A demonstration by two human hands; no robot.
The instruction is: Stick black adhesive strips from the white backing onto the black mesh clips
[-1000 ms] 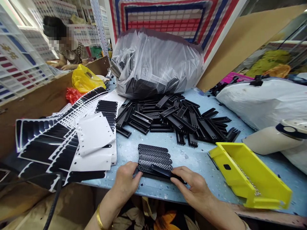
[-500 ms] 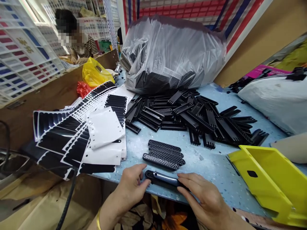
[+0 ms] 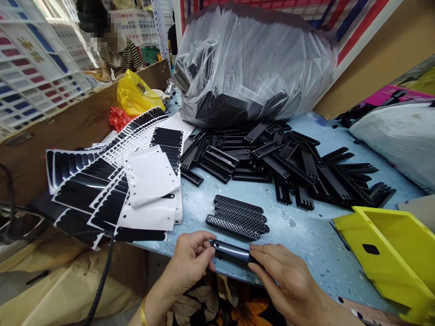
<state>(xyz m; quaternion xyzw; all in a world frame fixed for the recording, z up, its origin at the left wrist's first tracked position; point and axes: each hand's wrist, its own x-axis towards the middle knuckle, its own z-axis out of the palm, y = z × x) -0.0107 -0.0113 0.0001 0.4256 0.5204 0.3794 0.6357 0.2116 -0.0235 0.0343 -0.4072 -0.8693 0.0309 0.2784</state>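
My left hand (image 3: 190,262) and my right hand (image 3: 283,276) hold the two ends of one glossy black plastic strip (image 3: 231,251) at the near edge of the blue table (image 3: 306,235). Fingers of both hands are pinched on it. Just beyond it lie several black mesh-patterned strips (image 3: 238,217) side by side. Farther back is a loose heap of black plastic comb-like parts (image 3: 282,163). Sheets of black stickers on white backing (image 3: 112,185) are fanned out to the left.
A big clear plastic bag of black parts (image 3: 251,68) stands at the back. A yellow plastic bin (image 3: 397,258) sits at the right, a white sack (image 3: 401,136) behind it. Another person (image 3: 115,45) works at the far left, near yellow (image 3: 136,97) and red bags.
Both hands have drawn one strip off the row toward the table's edge and turned it glossy side up. The view has shifted, so everything sits more to the right.
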